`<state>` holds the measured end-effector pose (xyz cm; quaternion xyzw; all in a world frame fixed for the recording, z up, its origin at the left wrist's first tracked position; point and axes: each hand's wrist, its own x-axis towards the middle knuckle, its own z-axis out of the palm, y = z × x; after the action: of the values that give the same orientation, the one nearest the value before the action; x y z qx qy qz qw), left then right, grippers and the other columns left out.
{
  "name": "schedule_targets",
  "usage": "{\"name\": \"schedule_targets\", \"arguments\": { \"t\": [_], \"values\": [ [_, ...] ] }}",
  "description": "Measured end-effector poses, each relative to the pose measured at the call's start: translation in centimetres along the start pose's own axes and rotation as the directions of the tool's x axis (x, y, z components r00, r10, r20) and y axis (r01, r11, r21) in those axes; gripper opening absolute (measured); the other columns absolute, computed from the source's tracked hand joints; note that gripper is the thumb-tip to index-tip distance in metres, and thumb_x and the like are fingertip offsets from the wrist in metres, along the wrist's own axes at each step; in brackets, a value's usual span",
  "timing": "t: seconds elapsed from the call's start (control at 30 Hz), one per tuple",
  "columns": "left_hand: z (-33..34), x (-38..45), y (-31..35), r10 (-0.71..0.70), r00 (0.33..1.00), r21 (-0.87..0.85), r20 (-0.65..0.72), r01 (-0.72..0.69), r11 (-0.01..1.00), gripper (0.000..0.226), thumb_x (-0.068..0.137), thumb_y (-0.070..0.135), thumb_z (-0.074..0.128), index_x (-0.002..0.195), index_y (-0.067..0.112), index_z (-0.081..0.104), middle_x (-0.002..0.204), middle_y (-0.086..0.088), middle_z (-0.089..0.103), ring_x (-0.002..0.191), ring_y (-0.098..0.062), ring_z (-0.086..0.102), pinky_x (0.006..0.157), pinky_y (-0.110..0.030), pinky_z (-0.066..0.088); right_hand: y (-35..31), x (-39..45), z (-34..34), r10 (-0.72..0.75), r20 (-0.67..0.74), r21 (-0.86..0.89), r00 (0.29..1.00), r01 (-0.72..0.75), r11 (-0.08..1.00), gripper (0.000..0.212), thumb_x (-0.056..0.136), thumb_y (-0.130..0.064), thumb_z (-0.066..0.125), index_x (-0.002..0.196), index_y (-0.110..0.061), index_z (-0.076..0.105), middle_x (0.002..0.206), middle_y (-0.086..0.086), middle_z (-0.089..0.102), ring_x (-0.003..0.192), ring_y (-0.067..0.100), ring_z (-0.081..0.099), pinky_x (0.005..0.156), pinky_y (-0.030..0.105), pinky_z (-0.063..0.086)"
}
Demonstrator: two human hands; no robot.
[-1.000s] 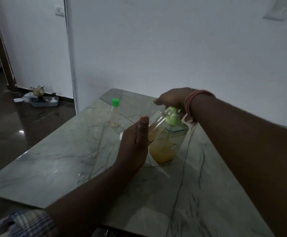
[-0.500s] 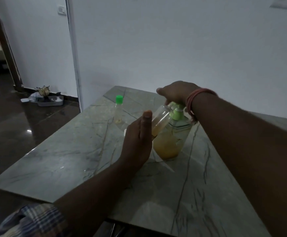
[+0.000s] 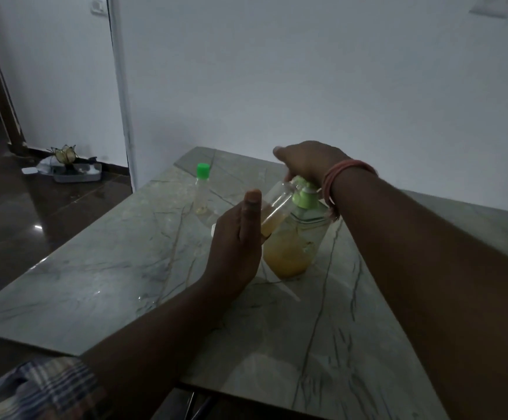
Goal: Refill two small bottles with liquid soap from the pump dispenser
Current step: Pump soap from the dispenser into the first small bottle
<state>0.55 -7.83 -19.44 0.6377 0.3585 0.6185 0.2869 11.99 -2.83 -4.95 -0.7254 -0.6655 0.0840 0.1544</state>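
Clear small bottle (image 3: 277, 204) tilted in left hand (image 3: 236, 247) grip, mouth at pump dispenser (image 3: 299, 234) spout | right hand (image 3: 310, 162) curled over pump

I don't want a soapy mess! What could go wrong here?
The small bottle is held tilted in the left hand, so soap could miss its mouth and drip onto the table. The right hand pressing the pump dispenser hard might tip it. It's dim, so overfilling is easy.
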Motion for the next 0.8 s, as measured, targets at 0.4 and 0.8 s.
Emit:
{"name": "schedule_targets", "arguments": {
  "t": [0.4, 0.8],
  "values": [
    [-0.1, 0.0, -0.2, 0.007, 1.0, 0.009, -0.003, -0.007, 1.0, 0.084, 0.095, 0.069, 0.012, 0.072, 0.004, 0.06, 0.051, 0.005, 0.053, 0.045, -0.004, 0.049, 0.049, -0.013, 0.035, 0.1, -0.3, -0.4, 0.003, 0.086, -0.002, 0.996, -0.003, 1.0, 0.042, 0.098, -0.043, 0.037, 0.117, -0.013, 0.059, 0.119, 0.008, 0.059, 0.087, 0.022, 0.058, 0.071, 0.029, 0.041],
    [-0.1, -0.3, 0.2, -0.017, 1.0, 0.006, 0.008, 0.017, 1.0, 0.077, 0.094, 0.066, 0.013, 0.069, 0.009, 0.058, 0.053, 0.004, 0.052, 0.047, -0.003, 0.049, 0.052, -0.02, 0.036, 0.1, 0.2, -0.1, 0.01, 0.023, -0.046, 1.0, -0.009, 0.999, 0.036, 0.094, -0.042, 0.042, 0.098, -0.012, 0.062, 0.1, 0.0, 0.06, 0.075, 0.018, 0.055, 0.058, 0.028, 0.036]
  ]
}}
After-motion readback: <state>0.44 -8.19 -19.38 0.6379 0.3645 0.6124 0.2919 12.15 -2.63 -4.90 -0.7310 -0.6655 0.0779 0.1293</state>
